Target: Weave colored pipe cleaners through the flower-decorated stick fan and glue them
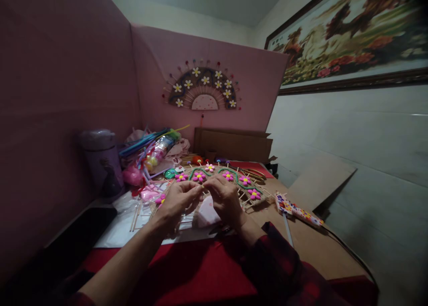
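Beyond plaid sleeve (277, 258), 1 tiny piece (202, 186) appears finger-pinched by left hand (182, 198) and right hand (223, 198). Pink-flowered fan (228, 176) (probably light, brittle) is best rim-held.

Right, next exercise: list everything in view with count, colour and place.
Boards: 2, pink, left and back
Wall: 1, white, right
Picture: 1, multicoloured, upper right
Hung fan: 1, brown with white flowers, back board
Table fan: 1, brown with pink flowers, centre
Bottle: 1, purple, left
Craft supplies: many, mixed colours, beside bottle
Sticks: several, pale, left of table fan
Cardboard: several, brown, back and right
Glue gun: 1, multicoloured, right
Small items: several, mixed colours, behind table fan
Sheet: 1, white, front left
Cloth: 1, red, front
Unclear object: 1, black, left edge
Sleeves: 2, red and dark, bottom
Left hand: 1, bare, over table fan
Right hand: 1, bare, beside left hand
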Available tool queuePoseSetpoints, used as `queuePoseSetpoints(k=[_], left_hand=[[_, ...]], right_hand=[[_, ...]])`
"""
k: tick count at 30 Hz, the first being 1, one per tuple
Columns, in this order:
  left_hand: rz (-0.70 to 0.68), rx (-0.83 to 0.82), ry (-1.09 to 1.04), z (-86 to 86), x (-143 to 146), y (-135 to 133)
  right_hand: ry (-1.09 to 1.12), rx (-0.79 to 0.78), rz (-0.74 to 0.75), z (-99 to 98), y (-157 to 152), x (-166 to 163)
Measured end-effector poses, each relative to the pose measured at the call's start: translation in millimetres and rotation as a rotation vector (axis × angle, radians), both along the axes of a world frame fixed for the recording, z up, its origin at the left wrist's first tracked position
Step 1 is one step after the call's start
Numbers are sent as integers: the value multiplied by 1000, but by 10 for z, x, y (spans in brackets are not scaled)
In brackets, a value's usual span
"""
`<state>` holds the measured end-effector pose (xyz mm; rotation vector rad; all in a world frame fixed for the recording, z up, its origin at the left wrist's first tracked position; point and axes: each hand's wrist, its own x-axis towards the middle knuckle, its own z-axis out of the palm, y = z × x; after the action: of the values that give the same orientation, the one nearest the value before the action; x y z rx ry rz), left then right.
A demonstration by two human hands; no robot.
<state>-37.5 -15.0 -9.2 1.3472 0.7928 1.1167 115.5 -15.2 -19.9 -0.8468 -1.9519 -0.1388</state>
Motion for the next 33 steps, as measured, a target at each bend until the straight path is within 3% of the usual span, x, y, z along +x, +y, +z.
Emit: queuePoseSetpoints(k=[7,12,17,22,28,33], left_hand=[[-85,-227,-82,9,-35,19],[-7,-310,-166,25,-17,25],[175,-252,-265,21,40,17],[232,-182,-327,-23,70,7],[111,-50,-194,-17,31,-23],[78,26,-32,34,-31,-13]], right_hand=[[-41,123,72,35,45,41],[-5,-12,111,17,25,47],[145,-117,107,-17,-55,-86],[307,-165,79,-74,-118,-257],[219,-188,32,-30,-68,-121],[36,-76,24,29,-26,-6]])
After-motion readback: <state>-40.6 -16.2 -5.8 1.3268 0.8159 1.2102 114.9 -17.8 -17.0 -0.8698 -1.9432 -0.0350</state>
